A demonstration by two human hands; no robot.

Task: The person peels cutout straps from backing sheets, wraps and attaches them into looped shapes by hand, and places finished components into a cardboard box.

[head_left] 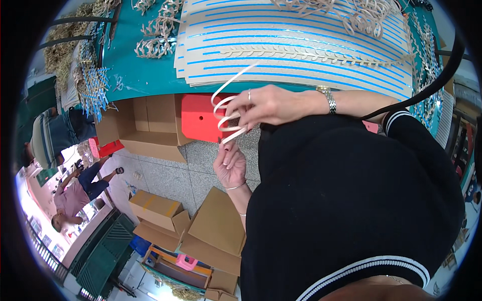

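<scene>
A narrow cream strip (217,107) hangs in loose coils in front of the table, with one free end pointing up. My right hand (266,105), with a ring and a metal watch, closes its fingers on the coiled part. Lower down, my left hand (231,168), wearing a thin bracelet, pinches the strip's lower end between its fingertips. Beyond them, a pale leaf-edged strip (301,52) lies across a stack of light sheets (281,37) striped with blue lines.
The sheets lie on a green table (150,75) among curled trimmings (155,47). A red stool (201,118) and an open cardboard box (150,143) stand below its edge. More boxes (216,220) are on the floor. At the left are two other people (75,193). A black cable (432,90) crosses the right side.
</scene>
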